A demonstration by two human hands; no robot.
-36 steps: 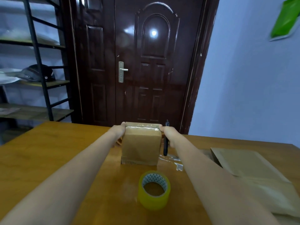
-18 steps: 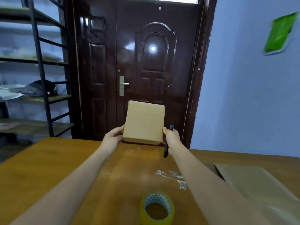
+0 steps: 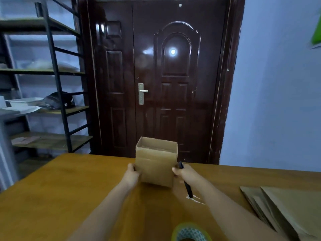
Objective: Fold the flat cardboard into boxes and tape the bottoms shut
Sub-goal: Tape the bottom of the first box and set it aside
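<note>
Head view: a small cardboard box (image 3: 156, 162) upright with its open top up, held between both hands over the far middle of a wooden table (image 3: 52, 197). Left hand (image 3: 132, 174) against the box's left side, fingers wrapped round the near left edge. Right hand (image 3: 185, 172) against the box's right side, thumb on the near face, and at the same time gripping a dark pen-like tool (image 3: 186, 183) that slants down toward the table; whether pen or cutter, impossible to tell. Box bottom hidden from here, so contact with the table cannot be told. Scraps of clear tape (image 3: 195, 200) stuck to the tabletop just beside the tool's lower tip. Roll of yellowish tape (image 3: 190, 232) at the near edge, partly cut off by the frame, well apart from the box. Stack of flat cardboard (image 3: 286, 211) lying at the right side of the table. Behind the table, a dark brown door (image 3: 173, 75) with a metal handle (image 3: 142, 93); to the left, a black metal shelf (image 3: 57, 87) with a dark cap (image 3: 57, 101) on one level.
</note>
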